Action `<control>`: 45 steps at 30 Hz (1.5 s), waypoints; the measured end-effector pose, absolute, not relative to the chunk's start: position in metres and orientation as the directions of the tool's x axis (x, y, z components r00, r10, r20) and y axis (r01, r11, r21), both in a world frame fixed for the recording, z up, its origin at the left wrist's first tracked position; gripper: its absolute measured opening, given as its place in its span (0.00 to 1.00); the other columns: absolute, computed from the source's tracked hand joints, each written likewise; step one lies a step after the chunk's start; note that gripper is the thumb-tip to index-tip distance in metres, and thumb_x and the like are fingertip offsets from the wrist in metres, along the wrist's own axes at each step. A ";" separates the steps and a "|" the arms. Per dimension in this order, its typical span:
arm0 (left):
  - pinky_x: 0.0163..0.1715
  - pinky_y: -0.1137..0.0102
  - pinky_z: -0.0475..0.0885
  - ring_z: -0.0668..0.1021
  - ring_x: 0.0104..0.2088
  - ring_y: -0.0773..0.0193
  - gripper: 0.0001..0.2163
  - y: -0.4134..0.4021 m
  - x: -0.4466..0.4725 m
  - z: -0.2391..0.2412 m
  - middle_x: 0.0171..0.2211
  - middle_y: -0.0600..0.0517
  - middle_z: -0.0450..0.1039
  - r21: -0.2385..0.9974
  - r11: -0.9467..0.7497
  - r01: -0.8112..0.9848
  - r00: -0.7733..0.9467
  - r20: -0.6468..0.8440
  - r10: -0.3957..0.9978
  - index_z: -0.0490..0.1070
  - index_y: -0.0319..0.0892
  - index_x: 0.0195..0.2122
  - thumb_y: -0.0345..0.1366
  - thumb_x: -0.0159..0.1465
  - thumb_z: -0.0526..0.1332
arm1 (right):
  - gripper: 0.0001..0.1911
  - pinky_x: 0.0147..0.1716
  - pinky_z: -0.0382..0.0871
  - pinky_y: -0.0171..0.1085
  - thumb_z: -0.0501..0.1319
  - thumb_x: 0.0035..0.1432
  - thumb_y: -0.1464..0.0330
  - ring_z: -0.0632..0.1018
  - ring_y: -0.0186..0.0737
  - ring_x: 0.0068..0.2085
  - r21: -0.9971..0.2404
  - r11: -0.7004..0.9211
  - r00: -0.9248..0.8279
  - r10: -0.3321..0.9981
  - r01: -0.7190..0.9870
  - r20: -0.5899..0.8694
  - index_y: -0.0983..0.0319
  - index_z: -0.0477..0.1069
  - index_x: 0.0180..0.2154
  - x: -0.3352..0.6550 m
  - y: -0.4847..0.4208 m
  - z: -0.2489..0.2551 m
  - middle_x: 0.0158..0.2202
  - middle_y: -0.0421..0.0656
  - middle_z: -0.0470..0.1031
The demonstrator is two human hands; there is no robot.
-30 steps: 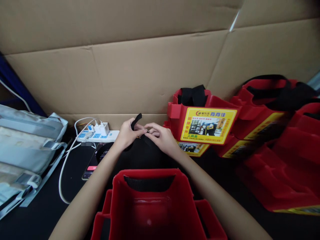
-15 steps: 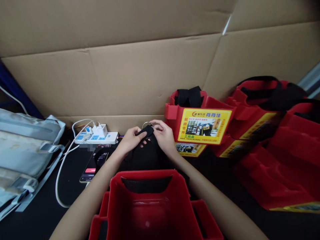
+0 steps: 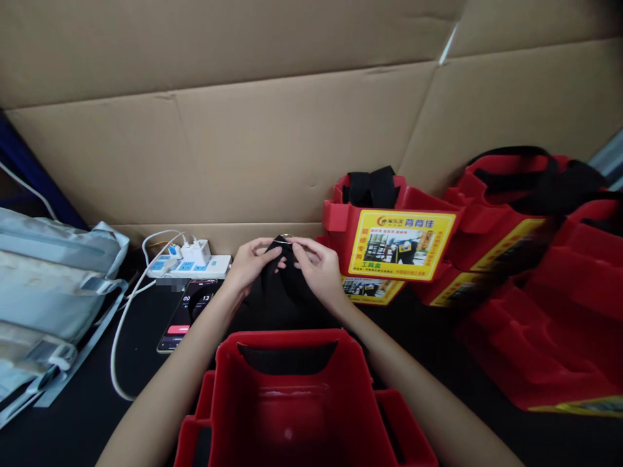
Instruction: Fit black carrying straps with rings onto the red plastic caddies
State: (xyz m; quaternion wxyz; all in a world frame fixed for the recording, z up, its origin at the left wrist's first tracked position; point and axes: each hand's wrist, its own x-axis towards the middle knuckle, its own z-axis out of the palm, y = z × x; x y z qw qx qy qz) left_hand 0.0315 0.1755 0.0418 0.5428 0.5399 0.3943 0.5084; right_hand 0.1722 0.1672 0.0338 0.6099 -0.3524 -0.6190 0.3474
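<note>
Both my hands meet above the black table, just beyond a red plastic tool box point(image 3: 296, 395). My left hand point(image 3: 249, 264) pinches a black webbing strap point(image 3: 285, 272) from the left. My right hand point(image 3: 317, 267) grips the same strap from the right, fingers closed. A thin metal ring point(image 3: 283, 238) shows at the top of the strap between my fingertips. The strap hangs down dark between my wrists towards the red box, which has a black strap across its far inner wall.
A red box with a yellow label point(image 3: 396, 243) stands right of my hands, with more red boxes point(image 3: 535, 285) stacked behind it. A white power strip point(image 3: 189, 264), a phone point(image 3: 187, 314), a white cable and a grey bag point(image 3: 48, 279) lie left. Cardboard point(image 3: 243, 143) walls the back.
The strap end stuck up from my left hand a second ago. Then the metal ring showed above it. Now both hands have closed in and lowered slightly, bunching the strap.
</note>
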 end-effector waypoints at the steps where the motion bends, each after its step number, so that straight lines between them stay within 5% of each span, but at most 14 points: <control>1: 0.23 0.77 0.68 0.75 0.23 0.71 0.12 0.176 0.031 0.042 0.24 0.54 0.73 0.984 -0.117 -0.132 0.166 0.138 0.976 0.68 0.37 0.37 0.36 0.52 0.64 | 0.13 0.36 0.74 0.38 0.57 0.52 0.62 0.77 0.39 0.36 -0.862 0.507 -0.012 0.862 0.009 0.507 0.64 0.73 0.35 0.172 0.166 0.034 0.36 0.45 0.76; 16: 0.22 0.78 0.65 0.74 0.21 0.70 0.09 0.171 0.027 0.048 0.20 0.55 0.73 0.966 -0.257 0.002 0.187 0.252 0.949 0.70 0.37 0.28 0.39 0.53 0.63 | 0.12 0.35 0.75 0.38 0.66 0.41 0.65 0.78 0.39 0.33 -0.880 0.472 -0.136 0.877 0.055 0.461 0.63 0.71 0.30 0.178 0.164 0.046 0.32 0.42 0.76; 23: 0.25 0.79 0.66 0.75 0.30 0.70 0.13 0.166 0.019 0.059 0.33 0.51 0.75 0.969 -0.232 0.078 0.359 0.190 0.914 0.71 0.39 0.37 0.35 0.50 0.65 | 0.08 0.33 0.74 0.37 0.63 0.46 0.64 0.78 0.41 0.34 -0.838 0.523 -0.051 0.851 0.157 0.522 0.63 0.71 0.28 0.180 0.166 0.044 0.30 0.42 0.76; 27: 0.24 0.78 0.65 0.74 0.26 0.71 0.10 0.167 0.019 0.057 0.29 0.53 0.74 0.965 -0.230 0.125 0.333 0.178 0.926 0.69 0.39 0.37 0.35 0.53 0.61 | 0.08 0.29 0.74 0.36 0.63 0.46 0.64 0.77 0.38 0.29 -0.837 0.518 -0.041 0.853 0.175 0.520 0.62 0.68 0.26 0.178 0.165 0.043 0.27 0.41 0.75; 32: 0.27 0.75 0.65 0.73 0.25 0.70 0.06 0.171 0.022 0.053 0.25 0.55 0.72 0.942 -0.282 0.182 0.311 0.217 0.925 0.69 0.39 0.30 0.27 0.50 0.58 | 0.10 0.24 0.74 0.33 0.62 0.45 0.68 0.75 0.32 0.25 -0.927 0.368 -0.074 0.929 0.072 0.363 0.61 0.61 0.28 0.177 0.167 0.042 0.23 0.35 0.70; 39: 0.26 0.75 0.65 0.72 0.25 0.69 0.08 0.171 0.025 0.051 0.23 0.55 0.71 0.916 -0.307 0.260 0.313 0.220 0.924 0.71 0.39 0.26 0.24 0.46 0.56 | 0.08 0.17 0.73 0.31 0.59 0.43 0.76 0.68 0.26 0.16 -0.982 0.189 -0.272 0.947 0.030 0.174 0.63 0.69 0.31 0.183 0.174 0.039 0.15 0.31 0.61; 45: 0.17 0.78 0.64 0.73 0.22 0.68 0.05 0.169 0.017 0.057 0.21 0.55 0.70 0.956 -0.228 0.187 0.338 0.155 0.928 0.66 0.40 0.30 0.29 0.51 0.55 | 0.05 0.24 0.75 0.33 0.59 0.50 0.69 0.72 0.27 0.23 -0.990 0.047 -0.392 0.915 -0.134 0.096 0.62 0.68 0.32 0.182 0.170 0.043 0.23 0.36 0.68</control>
